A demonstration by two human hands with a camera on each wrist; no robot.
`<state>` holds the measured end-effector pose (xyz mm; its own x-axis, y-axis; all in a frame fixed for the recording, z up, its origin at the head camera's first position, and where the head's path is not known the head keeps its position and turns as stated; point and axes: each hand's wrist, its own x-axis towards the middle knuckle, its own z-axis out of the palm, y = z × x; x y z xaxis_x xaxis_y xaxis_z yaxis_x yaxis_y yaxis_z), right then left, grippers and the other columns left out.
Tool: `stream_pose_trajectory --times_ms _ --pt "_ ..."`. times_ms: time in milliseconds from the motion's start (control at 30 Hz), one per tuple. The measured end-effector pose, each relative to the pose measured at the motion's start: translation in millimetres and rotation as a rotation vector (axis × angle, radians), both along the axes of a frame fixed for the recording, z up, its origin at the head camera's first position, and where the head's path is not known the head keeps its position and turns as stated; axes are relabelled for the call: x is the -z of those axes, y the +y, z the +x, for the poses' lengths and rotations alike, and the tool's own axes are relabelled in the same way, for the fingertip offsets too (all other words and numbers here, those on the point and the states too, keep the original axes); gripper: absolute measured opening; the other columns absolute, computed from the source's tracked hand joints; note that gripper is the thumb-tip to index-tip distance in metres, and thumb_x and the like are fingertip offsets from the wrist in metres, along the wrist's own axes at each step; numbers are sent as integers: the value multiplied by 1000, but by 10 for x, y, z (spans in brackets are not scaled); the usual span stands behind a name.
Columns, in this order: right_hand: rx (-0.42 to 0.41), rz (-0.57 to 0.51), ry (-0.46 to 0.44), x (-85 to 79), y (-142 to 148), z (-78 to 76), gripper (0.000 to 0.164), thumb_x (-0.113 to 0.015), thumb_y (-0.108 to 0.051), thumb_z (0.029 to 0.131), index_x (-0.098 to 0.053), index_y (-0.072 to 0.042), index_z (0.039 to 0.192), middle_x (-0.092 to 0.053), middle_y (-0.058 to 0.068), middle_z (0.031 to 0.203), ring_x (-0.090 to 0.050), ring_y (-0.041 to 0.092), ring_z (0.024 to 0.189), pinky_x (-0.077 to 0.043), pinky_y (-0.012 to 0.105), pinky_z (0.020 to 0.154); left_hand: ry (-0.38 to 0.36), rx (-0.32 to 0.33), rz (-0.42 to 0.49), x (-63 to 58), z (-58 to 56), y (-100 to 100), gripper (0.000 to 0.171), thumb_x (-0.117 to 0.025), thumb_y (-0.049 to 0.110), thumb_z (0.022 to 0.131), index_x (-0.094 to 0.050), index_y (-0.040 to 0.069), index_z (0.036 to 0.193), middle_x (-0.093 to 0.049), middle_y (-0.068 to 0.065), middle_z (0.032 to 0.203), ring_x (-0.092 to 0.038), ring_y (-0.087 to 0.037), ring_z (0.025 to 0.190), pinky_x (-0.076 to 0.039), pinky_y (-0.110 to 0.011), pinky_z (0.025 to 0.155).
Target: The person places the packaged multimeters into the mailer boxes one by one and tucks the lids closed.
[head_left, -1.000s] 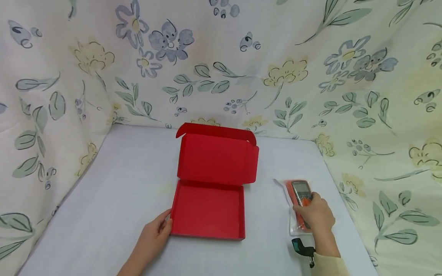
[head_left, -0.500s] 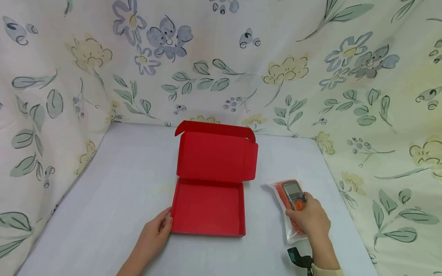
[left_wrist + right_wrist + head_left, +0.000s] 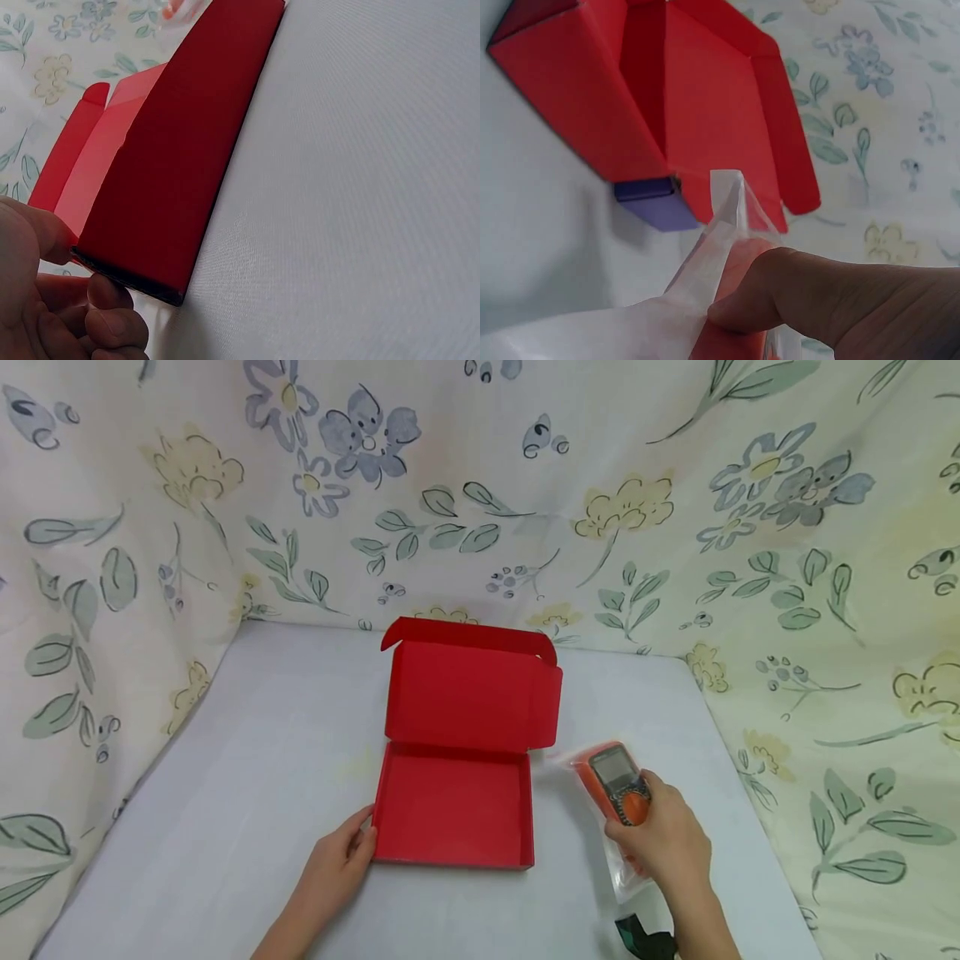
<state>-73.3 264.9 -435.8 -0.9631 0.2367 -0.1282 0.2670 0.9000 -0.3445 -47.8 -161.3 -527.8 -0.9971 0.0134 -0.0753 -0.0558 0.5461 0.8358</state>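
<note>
A red cardboard box (image 3: 453,810) lies on the table with its lid folded back, its tray bare inside. At its front left corner, my left hand (image 3: 333,868) holds the side wall; in the left wrist view the thumb and curled fingers (image 3: 112,322) meet that corner. To the right of the box, my right hand (image 3: 667,835) grips an orange multimeter (image 3: 615,777) in a clear plastic bag (image 3: 622,877). The meter is tilted, its screen and dial showing and its lower part covered by the hand. In the right wrist view the thumb presses the bagged meter's side (image 3: 727,337).
A purple block-like object (image 3: 656,202) shows behind the box in the right wrist view. The lid (image 3: 472,693) stands up at the back of the box. White cloth covers the table (image 3: 262,760), and floral fabric (image 3: 450,485) hangs behind and at both sides.
My right hand has moved left toward the box with the bagged multimeter, which has turned so its top leans left and seems raised off the table. My left hand stays at the box corner.
</note>
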Motion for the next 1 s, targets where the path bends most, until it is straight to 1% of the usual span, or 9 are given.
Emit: stream_pose_trajectory --times_ms 133,267,500,633,733,867,1000 --pt "-29 2 24 -52 -89 35 89 -82 -34 73 -46 -2 147 -61 20 114 -58 29 87 -48 41 58 5 1 0 -19 -8 -9 41 -63 11 101 -59 -1 140 -51 5 72 -43 -7 59 -40 -23 54" --pt "-62 -1 47 -54 -179 40 87 -83 -32 72 -48 -2 146 -62 18 114 -58 28 88 -51 40 60 5 1 4 -16 -9 -17 41 -63 11 101 -59 -1 140 -51 5 72 -43 -7 59 -40 -23 54" --pt "-119 -15 70 -32 -357 27 89 -86 -31 70 -49 -3 146 -62 17 122 -58 27 93 -56 44 65 24 2 0 37 -4 -17 40 -63 12 102 -60 -1 139 -50 6 71 -42 -6 59 -39 -23 53" --pt "-156 -18 86 -44 -479 17 89 -87 -31 69 -51 -5 146 -62 15 122 -58 25 94 -58 44 66 7 2 14 35 8 -18 41 -63 12 102 -59 -1 140 -52 6 72 -43 -6 60 -40 -23 54" --pt "-185 -18 105 -67 -566 6 88 -88 -30 68 -52 -6 145 -62 13 122 -58 24 94 -58 43 65 -19 -1 16 22 17 -17 41 -63 13 102 -59 0 141 -52 5 73 -44 -7 61 -41 -23 55" --pt "-218 -15 118 -99 -669 -12 89 -89 -30 66 -53 -7 144 -61 11 123 -58 24 95 -59 42 65 -50 -4 12 12 9 -11 42 -63 14 102 -58 1 142 -52 4 73 -45 -9 61 -40 -23 55" --pt "-243 -22 128 -112 -773 -35 91 -92 -31 64 -54 -9 144 -62 10 123 -59 23 97 -60 42 66 -60 -7 13 13 -9 -10 44 -64 15 102 -58 2 143 -52 4 74 -46 -10 61 -41 -22 56"
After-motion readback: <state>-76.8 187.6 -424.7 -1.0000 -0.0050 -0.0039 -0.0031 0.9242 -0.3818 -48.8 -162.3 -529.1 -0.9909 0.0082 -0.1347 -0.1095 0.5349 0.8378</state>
